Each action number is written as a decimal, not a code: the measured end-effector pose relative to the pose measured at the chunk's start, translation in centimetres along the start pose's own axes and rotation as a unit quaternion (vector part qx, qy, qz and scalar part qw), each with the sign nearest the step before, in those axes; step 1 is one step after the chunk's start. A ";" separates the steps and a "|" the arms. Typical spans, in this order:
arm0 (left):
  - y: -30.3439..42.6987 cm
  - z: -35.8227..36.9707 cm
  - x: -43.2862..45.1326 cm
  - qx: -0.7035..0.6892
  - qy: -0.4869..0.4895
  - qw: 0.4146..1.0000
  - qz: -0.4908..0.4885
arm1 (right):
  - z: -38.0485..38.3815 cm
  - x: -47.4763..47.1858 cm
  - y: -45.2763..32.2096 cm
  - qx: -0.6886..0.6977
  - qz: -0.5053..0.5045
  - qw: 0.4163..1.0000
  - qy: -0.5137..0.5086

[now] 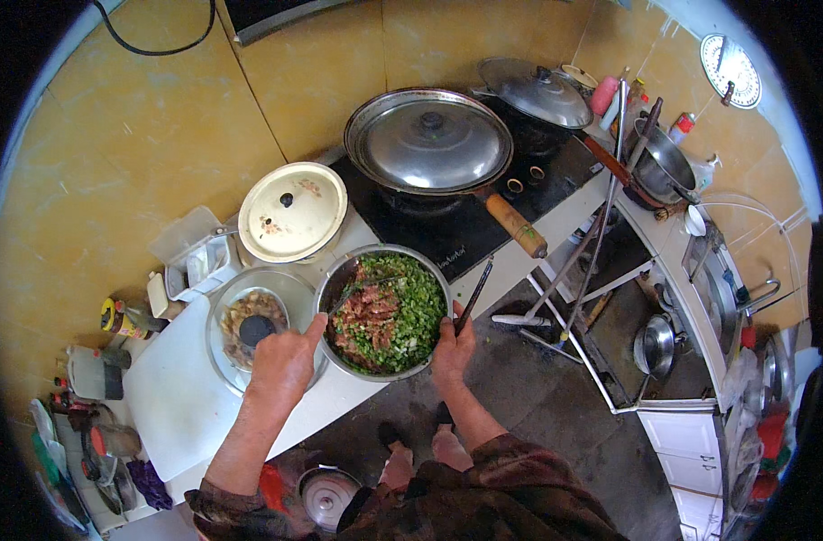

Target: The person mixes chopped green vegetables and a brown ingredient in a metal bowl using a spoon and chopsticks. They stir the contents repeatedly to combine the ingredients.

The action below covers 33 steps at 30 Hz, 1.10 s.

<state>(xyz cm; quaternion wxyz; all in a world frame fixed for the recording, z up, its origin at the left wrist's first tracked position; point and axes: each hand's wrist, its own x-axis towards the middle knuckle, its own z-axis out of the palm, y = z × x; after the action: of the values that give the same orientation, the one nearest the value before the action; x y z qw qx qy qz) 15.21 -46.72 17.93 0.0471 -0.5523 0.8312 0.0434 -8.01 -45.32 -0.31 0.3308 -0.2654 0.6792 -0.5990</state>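
Note:
A steel mixing bowl [445, 287] sits in front of me near the counter's edge. Inside it, pinkish minced meat [371, 308] lies on the left beside a heap of chopped green vegetables [414, 311]. My left hand [283, 358] grips a thin dark utensil [343, 301] that reaches into the meat; its exact kind is unclear. My right hand [455, 345] is at the bowl's right rim, its fingers around a slim dark stick-like utensil [475, 291] pointing up and away. Left of the bowl, partly behind my left hand, a glass lid [225, 304] with a dark knob covers brownish food pieces.
A cream lidded pot [293, 223] stands behind the bowl. On the black cooktop [438, 230] sits a lidded wok [428, 149], its wooden handle [516, 223] jutting toward me. A white cutting board [171, 385] lies left. Long-handled tools [597, 237] lean right. A lidded pot [329, 499] is on the floor.

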 end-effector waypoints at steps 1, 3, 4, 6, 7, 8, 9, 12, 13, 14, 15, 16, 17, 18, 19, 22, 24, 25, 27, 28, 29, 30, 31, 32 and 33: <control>0.0 0.0 -0.2 0.007 0.011 1.000 0.000 | 0.4 0.4 0.0 0.018 -0.022 1.000 0.008; -0.2 -0.5 -0.9 0.005 -0.001 1.000 0.000 | 0.8 1.5 -0.2 0.007 -0.058 0.998 0.007; -0.4 -0.8 -1.3 0.008 -0.014 1.000 -0.005 | 0.9 2.0 -0.3 0.022 -0.074 0.997 0.003; -1.0 -2.2 -2.2 0.023 0.008 1.000 0.000 | 0.9 3.0 -0.5 -0.021 -0.120 0.993 -0.007; -1.2 -2.9 -2.6 0.038 -0.020 0.999 -0.020 | 1.0 3.4 -0.6 -0.029 -0.119 0.992 -0.014; -1.1 -3.7 -3.1 0.042 -0.001 0.998 -0.038 | 1.0 3.6 -0.6 -0.023 -0.092 0.995 -0.031; -0.9 -4.3 -3.3 0.039 0.023 0.998 -0.032 | 0.9 3.7 -0.6 -0.011 -0.041 0.998 -0.048; 0.5 -5.4 -2.9 0.054 0.062 0.996 -0.025 | 1.2 4.0 -0.6 -0.013 -0.037 0.998 -0.052; 1.1 -5.4 -2.3 0.058 0.074 0.995 -0.015 | 1.4 4.1 -0.6 -0.018 -0.046 0.998 -0.045; 1.6 -5.4 -1.9 0.069 0.091 0.993 -0.004 | 1.6 4.2 -0.6 -0.006 -0.092 0.995 -0.041; 2.1 -5.1 -1.3 0.071 0.091 0.993 0.008 | 1.7 4.2 -0.6 0.006 -0.120 0.992 -0.036; 2.4 -4.6 -0.8 0.079 0.096 0.992 0.021 | 1.8 4.3 -0.6 0.023 -0.118 0.992 -0.034; 2.6 -4.1 -0.5 0.094 0.115 0.988 0.039 | 1.7 4.3 -0.6 0.000 -0.127 0.991 -0.034; 2.7 -3.4 -0.3 0.097 0.120 0.987 0.049 | 1.6 4.2 -0.6 -0.018 -0.105 0.994 -0.038; 2.6 -2.5 -0.4 0.075 0.086 0.993 0.035 | 1.4 4.1 -0.6 -0.037 -0.080 0.995 -0.039; 1.9 0.1 -1.4 0.027 0.068 0.997 0.023 | 1.3 4.1 -0.4 -0.028 -0.096 0.994 -0.043; 1.6 1.4 -2.5 0.008 0.045 0.999 0.008 | 1.5 4.1 -0.3 -0.019 -0.099 0.994 -0.038; 1.6 1.9 -3.1 -0.023 0.075 0.997 0.012 | 1.7 4.1 -0.3 -0.014 -0.103 0.994 -0.036; 1.7 2.3 -4.0 -0.064 0.050 0.996 -0.022 | 1.7 4.2 -0.3 -0.011 -0.096 0.995 -0.039; 1.6 2.0 -4.6 -0.065 0.056 0.996 -0.028 | 1.7 4.2 -0.4 -0.010 -0.073 0.997 -0.038; 1.4 1.6 -5.1 -0.071 0.057 0.995 -0.040 | 1.7 4.3 -0.6 -0.018 -0.116 0.993 -0.034; 1.3 1.2 -5.7 -0.074 0.069 0.994 -0.042 | 1.8 4.2 -0.7 -0.025 -0.136 0.990 -0.023; 1.1 0.8 -5.9 -0.070 0.084 0.993 -0.044 | 1.9 4.2 -0.9 -0.035 -0.117 0.992 -0.013; 0.8 0.5 -5.8 -0.062 0.079 0.994 -0.053 | 1.5 4.1 -1.1 -0.038 -0.079 0.996 -0.036; 0.6 0.4 -5.6 -0.054 0.081 0.994 -0.057 | 1.4 4.0 -1.2 -0.040 -0.091 0.994 -0.040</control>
<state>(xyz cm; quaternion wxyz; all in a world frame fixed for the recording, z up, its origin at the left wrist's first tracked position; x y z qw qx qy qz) 16.81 -41.34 18.23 -0.0475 -0.6020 0.7960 0.0407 -9.53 -49.43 0.28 0.2903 -0.3629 0.6618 -0.5882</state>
